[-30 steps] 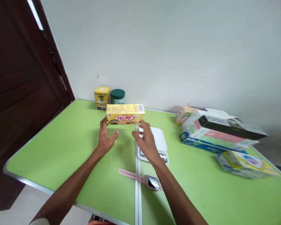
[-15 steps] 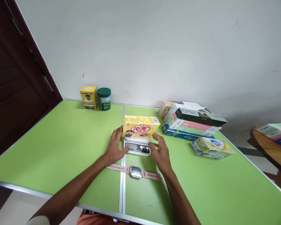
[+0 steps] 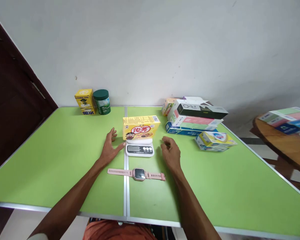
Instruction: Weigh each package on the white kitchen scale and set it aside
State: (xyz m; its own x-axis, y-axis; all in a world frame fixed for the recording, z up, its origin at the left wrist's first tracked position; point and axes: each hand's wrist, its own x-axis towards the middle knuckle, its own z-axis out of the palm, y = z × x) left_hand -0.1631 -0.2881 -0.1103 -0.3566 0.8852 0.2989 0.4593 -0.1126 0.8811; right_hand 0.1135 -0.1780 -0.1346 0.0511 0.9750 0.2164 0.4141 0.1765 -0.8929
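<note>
A yellow snack box (image 3: 141, 128) stands on its long edge on a white kitchen scale (image 3: 140, 150), whose display and buttons face me. To the left of the scale is my left hand (image 3: 110, 149), open, its thumb stretched toward the scale's left edge; I cannot tell whether it touches. My right hand (image 3: 171, 153) rests just right of the scale, apart from it, with fingers loosely curled and nothing in them. Nearer to me, a smartwatch (image 3: 139, 174) with a pink strap lies flat and unfolded across the table's seam.
On the green table (image 3: 52, 166), a yellow carton (image 3: 85, 102) and a green-lidded tub (image 3: 102, 102) stand at the back left. Stacked boxes (image 3: 195, 115) lie at the back right, with a yellow-white box (image 3: 215, 141) before them. A wooden stool (image 3: 272, 133) holds more boxes.
Both hands have drawn outward from the snack box and the scale, which stay in place. My view has shifted slightly.
</note>
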